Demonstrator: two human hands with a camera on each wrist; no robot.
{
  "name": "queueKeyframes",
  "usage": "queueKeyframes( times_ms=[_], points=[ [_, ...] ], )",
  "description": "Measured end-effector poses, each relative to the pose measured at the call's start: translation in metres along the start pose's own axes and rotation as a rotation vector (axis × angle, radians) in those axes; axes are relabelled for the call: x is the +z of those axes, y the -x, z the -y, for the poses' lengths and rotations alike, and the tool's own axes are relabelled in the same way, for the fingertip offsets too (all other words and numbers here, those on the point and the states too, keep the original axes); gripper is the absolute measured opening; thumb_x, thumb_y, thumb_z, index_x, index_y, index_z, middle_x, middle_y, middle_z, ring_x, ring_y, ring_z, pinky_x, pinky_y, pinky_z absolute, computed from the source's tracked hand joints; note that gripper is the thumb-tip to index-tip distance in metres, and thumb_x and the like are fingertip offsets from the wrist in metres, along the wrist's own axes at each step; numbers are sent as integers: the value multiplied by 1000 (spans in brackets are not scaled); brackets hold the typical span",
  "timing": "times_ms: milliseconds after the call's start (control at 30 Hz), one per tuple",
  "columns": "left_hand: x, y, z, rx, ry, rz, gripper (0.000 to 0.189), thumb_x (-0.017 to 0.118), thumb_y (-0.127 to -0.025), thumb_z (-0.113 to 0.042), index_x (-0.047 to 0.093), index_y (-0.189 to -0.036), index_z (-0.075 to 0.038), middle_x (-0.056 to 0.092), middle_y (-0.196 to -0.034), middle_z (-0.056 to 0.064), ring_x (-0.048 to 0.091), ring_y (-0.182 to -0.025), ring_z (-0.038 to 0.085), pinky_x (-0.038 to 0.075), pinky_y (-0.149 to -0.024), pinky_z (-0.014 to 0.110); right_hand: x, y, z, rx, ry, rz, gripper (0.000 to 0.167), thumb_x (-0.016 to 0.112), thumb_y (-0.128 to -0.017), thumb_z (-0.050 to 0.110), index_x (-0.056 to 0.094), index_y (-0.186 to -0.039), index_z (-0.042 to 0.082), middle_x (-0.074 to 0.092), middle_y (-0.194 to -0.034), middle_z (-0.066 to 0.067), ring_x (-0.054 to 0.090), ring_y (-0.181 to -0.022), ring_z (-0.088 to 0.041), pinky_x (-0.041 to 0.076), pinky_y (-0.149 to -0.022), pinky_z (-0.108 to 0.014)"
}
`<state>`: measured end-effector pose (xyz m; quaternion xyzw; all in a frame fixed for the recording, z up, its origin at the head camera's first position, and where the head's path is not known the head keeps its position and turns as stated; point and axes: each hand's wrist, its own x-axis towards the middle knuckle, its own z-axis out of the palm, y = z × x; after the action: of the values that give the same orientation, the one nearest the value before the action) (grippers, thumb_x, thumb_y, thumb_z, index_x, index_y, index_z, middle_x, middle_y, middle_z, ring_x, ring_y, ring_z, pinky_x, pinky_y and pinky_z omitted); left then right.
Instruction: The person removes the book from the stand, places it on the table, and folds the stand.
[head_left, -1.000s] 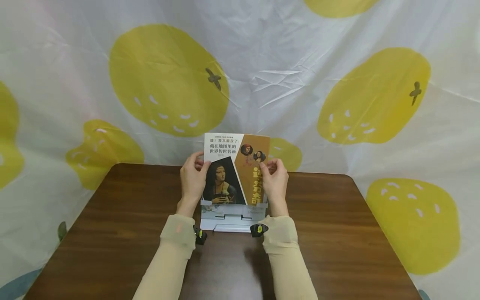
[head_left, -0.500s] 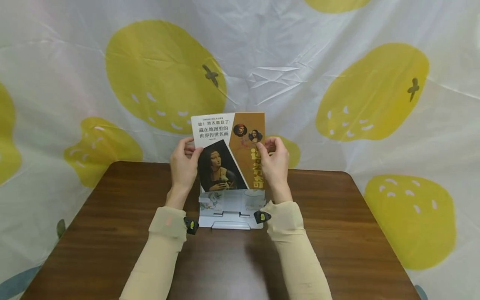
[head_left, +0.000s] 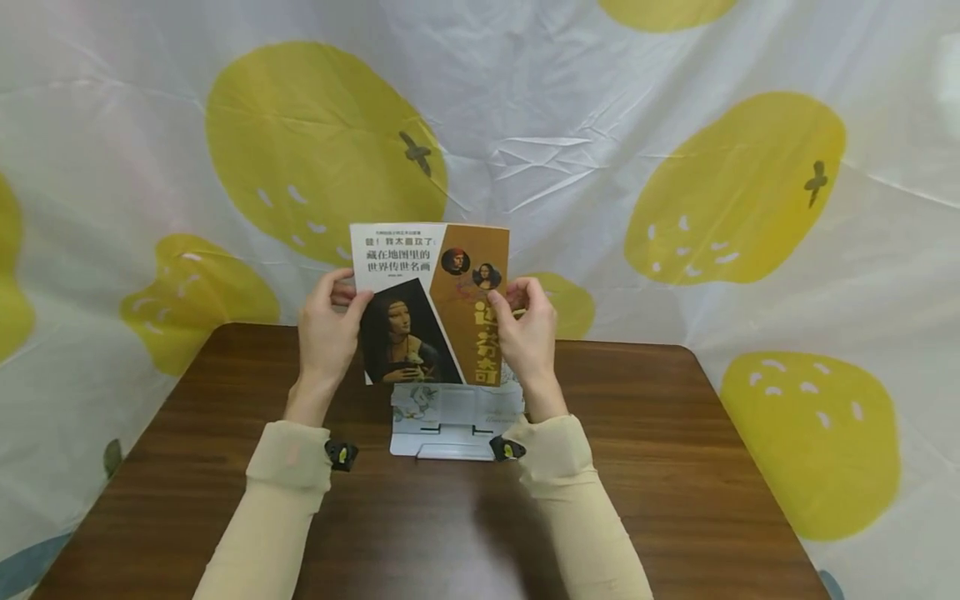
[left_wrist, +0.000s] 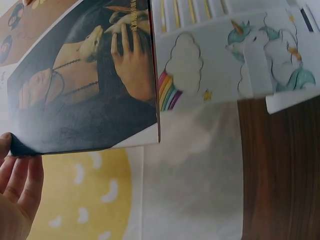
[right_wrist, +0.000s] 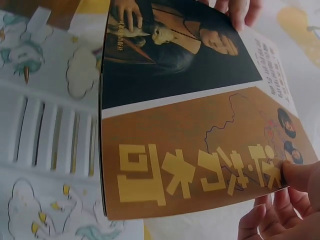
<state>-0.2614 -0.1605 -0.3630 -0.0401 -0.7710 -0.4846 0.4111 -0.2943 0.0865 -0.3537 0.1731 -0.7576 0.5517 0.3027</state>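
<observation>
A book [head_left: 408,333] with a white, brown and black cover, showing a portrait painting, is held upright between both hands. My left hand [head_left: 327,337] pinches its left edge, thumb on the front and fingers behind. At the right edge my right hand [head_left: 528,333] grips it the same way, as the right wrist view also shows. Behind and below the book stands a white bookstand [head_left: 457,408] printed with unicorns, clouds and a rainbow. The left wrist view shows the book apart from the stand's slatted panel [left_wrist: 200,60]. The book hides the stand's upper part in the head view.
The stand is on a dark brown wooden table [head_left: 637,467]. A white cloth [head_left: 540,100] with large yellow fruit prints hangs behind the table and along its sides. Small black wrist cameras are strapped at both sleeves.
Both hands have lifted the book up off the stand's lower ledge and carried it left and closer to the camera. The stand has stayed in place.
</observation>
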Motion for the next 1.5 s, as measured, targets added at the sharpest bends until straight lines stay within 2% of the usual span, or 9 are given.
queueKeyframes(
  times_ms=[100,333,600,800,933,1133,1500],
  points=[
    [-10,0,2,9,-8,-19,34,75,-86,-7,63,-116,4,64,-87,17,61,-75,21,44,-62,9,7,4,7,-18,-9,18,17,71,-91,9,57,-96,0,57,-83,-9,56,-73,-19,44,-58,-24],
    [-32,5,8,-21,-46,-48,34,75,-87,-7,64,-117,4,65,-88,16,55,-73,0,45,-63,8,23,15,19,-12,-54,55,15,70,-91,9,57,-95,2,57,-83,-7,56,-72,-17,46,-57,-25],
    [-56,9,20,-37,-95,-34,33,74,-88,-8,64,-118,1,65,-87,13,54,-73,-6,45,-64,7,41,29,30,-1,-74,69,13,70,-90,7,57,-93,3,57,-81,-6,56,-70,-16,45,-57,-25],
    [-83,27,34,-80,-131,-50,33,74,-86,-4,64,-117,3,64,-85,11,54,-70,-7,43,-62,5,64,48,36,-7,-89,116,15,72,-88,6,58,-90,3,60,-78,-6,57,-68,-14,46,-57,-22],
    [-97,32,41,-97,-148,-53,33,74,-87,-6,64,-117,1,62,-85,4,55,-71,-7,43,-62,6,76,53,41,-13,-112,135,14,72,-87,5,58,-90,4,61,-78,-5,57,-68,-13,46,-57,-22],
    [-113,38,48,-135,-181,-62,32,75,-86,-6,65,-116,-1,60,-82,-9,55,-70,-6,42,-61,6,88,59,45,-33,-128,178,14,71,-87,5,57,-89,5,60,-75,-3,56,-66,-10,47,-55,-22],
    [-136,46,58,-211,-238,-11,35,73,-88,-7,62,-121,-1,58,-85,-9,53,-72,-6,39,-63,6,109,76,47,-15,-140,208,17,72,-87,3,56,-87,6,58,-76,0,54,-66,-6,46,-55,-18]
  ],
)
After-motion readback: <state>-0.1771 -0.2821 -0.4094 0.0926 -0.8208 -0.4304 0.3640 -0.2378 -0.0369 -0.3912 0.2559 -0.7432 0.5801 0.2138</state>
